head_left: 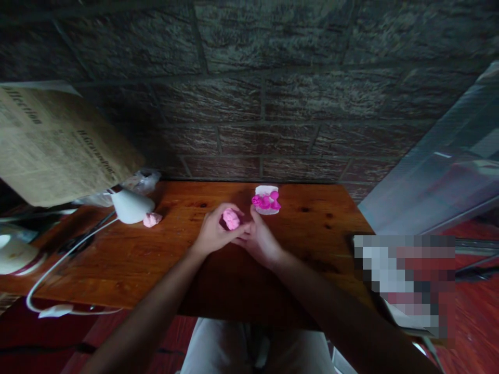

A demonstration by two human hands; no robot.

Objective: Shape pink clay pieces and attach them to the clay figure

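A lump of pink modelling clay (231, 219) with a creased surface is held by my left hand (212, 228), whose fingers and thumb curl around it. Close against it on the right is my right hand (261, 240); its fingertips meet the left hand's fingers below the clay, and its thumb points up. Whether the right fingers hold anything is hidden. Just beyond my hands, bright magenta shaped pieces (266, 202) lie on a small white tray (268, 189). A second, paler pink clay lump (152, 219) rests on the table to the left.
Beside the pale lump stands a lamp with a white base (130, 206) and printed paper shade (66, 145); its white cord (58, 266) droops over the wooden table's (171, 280) front edge. A white cup-like container (17, 254) sits far left. A brick-patterned wall (241, 104) backs the table.
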